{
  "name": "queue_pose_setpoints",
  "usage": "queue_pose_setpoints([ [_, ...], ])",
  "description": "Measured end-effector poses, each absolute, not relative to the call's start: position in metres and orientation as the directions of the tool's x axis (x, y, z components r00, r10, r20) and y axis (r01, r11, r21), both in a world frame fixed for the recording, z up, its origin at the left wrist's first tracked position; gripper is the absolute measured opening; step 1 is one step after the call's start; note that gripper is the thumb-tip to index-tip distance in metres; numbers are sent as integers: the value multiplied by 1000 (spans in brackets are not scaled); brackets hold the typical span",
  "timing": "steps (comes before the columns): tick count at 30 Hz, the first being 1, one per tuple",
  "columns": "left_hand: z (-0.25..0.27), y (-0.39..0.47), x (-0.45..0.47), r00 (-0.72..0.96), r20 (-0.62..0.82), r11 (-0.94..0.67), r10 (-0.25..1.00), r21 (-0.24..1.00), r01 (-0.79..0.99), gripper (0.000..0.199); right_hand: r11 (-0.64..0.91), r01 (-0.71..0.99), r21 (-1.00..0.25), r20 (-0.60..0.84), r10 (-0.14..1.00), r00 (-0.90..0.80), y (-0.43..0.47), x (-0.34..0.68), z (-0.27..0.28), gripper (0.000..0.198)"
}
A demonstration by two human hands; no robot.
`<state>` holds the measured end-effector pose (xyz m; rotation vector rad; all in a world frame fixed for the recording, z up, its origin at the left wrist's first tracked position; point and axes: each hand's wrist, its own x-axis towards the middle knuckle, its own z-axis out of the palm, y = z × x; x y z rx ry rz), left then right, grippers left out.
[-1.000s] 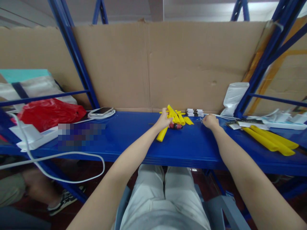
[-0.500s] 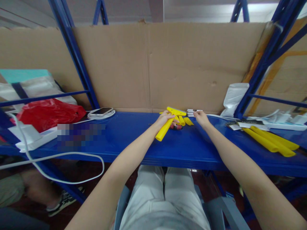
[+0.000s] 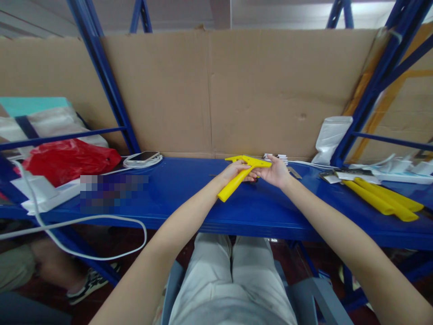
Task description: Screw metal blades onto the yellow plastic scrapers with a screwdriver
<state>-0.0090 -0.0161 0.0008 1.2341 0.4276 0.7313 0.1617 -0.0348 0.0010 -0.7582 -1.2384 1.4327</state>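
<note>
A yellow T-shaped scraper (image 3: 233, 184) is held above the blue table, its round handle slanting down toward me. My left hand (image 3: 233, 171) is closed round it where handle and wide head meet. At the right end of the head, my right hand (image 3: 278, 172) grips it, thumb raised and fingers beneath. Whether a small part is also between those fingers, I cannot tell. Below the hands lies a tool with a dark red handle (image 3: 251, 179), mostly hidden. Small white packets (image 3: 281, 159) lie behind my right hand, and a small flat metal piece (image 3: 294, 173) lies beside it.
Yellow scrapers (image 3: 382, 198) lie at the right, near a white power strip (image 3: 402, 175). A phone (image 3: 145, 156) rests on a coiled white cable. A red plastic bag (image 3: 71, 160) is at the left. Cardboard (image 3: 257, 90) walls the back. Another person's leg (image 3: 54, 262) shows at lower left.
My right hand has moved left from the white packets to the scraper's head. The scraper's head has turned slightly and dropped a little in my left hand.
</note>
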Motion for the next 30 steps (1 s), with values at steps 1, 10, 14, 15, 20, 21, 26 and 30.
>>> queue_pose_setpoints([
  [1,0,-15,-9,706,87,146,703,954,-263,20,82,-297,-951,159,956,-245,-34,161,0,38],
  [10,-7,-9,-8,730,76,145,679,961,-236,28,38,-369,-929,92,987,-131,-33,155,-3,31],
  [14,-6,-12,-7,721,72,159,689,956,-247,28,37,-373,-927,85,990,-113,-29,155,-6,31],
  [15,-6,-12,-7,721,73,161,689,955,-250,27,44,-366,-930,90,990,-108,-27,156,-7,30],
  [20,-7,-9,-6,662,68,167,747,944,-285,33,110,-321,-941,128,991,-35,-8,176,-15,30],
  [21,-6,-8,-6,630,66,162,773,941,-297,35,126,-305,-944,136,991,-12,-3,183,-16,30],
  [26,-2,-8,-6,390,68,69,918,942,-328,42,153,-217,-964,102,968,229,16,223,-24,34],
  [30,0,-8,-8,171,137,-95,976,969,-230,51,93,-166,-982,21,919,394,26,246,-30,42],
])
